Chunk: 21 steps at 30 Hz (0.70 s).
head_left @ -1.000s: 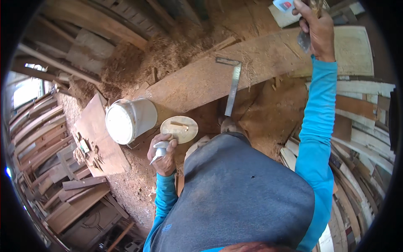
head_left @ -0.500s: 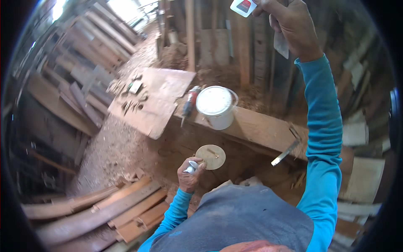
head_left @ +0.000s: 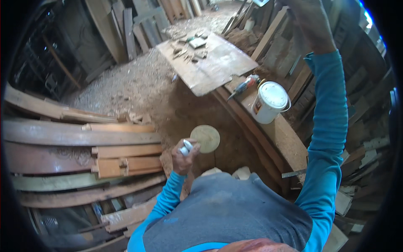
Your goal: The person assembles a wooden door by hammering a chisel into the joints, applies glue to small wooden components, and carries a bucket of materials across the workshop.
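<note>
My left hand (head_left: 184, 158) is closed in front of my chest, gripping a pale round disc (head_left: 205, 139) like a lid by its near-left edge. Small white pointed pieces (head_left: 186, 147), perhaps caps or tubes, stick out between the same fingers. My right hand (head_left: 310, 26) is raised high at the top right and is blurred. Its fingers are closed around a white container (head_left: 260, 1), of which only a corner shows at the picture's upper edge.
Right of centre, a white bucket (head_left: 270, 105) and a power tool (head_left: 244, 85) sit on a wooden beam (head_left: 289, 135). Beyond lies a board (head_left: 226, 59) with small tools and scraps on it. Stacked planks (head_left: 84, 134) fill the left side. A metal strip (head_left: 294, 173) lies near my right arm.
The view has turned left, so bucket, board and beam appear farther right. My right hand stays raised, with the white container further out of the picture. My left hand still holds the disc.
</note>
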Available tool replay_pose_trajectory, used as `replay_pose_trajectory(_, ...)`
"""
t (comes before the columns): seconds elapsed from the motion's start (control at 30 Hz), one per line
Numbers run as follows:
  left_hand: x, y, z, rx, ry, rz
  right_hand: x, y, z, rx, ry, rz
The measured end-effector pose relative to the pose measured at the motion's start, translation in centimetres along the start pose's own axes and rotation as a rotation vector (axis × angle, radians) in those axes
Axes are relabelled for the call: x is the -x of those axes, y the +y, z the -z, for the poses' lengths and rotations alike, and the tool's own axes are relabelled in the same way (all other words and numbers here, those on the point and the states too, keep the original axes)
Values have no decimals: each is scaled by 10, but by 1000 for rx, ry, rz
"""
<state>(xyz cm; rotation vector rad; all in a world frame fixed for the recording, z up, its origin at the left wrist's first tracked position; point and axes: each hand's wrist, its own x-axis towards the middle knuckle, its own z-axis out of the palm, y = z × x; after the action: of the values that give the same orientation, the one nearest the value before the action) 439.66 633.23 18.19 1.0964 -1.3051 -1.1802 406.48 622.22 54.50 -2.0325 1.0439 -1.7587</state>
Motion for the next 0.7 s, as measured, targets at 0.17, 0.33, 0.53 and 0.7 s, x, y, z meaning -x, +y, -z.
replay_pose_trajectory(0.17,-18,2,-3,24,66,-56,29,5,-21,50,-39,-217)
replay_pose_trajectory(0.33,-52,15,-36,-68,86,-124,101,43,-23,13,-219,-365)
replay_pose_trajectory(0.53,-61,12,-96,30,-33,-50,208,93,-35,3,-397,-513)
replay_pose_trajectory(0.7,-46,-5,-136,106,-263,-51,266,128,-20,-226,-481,-612)
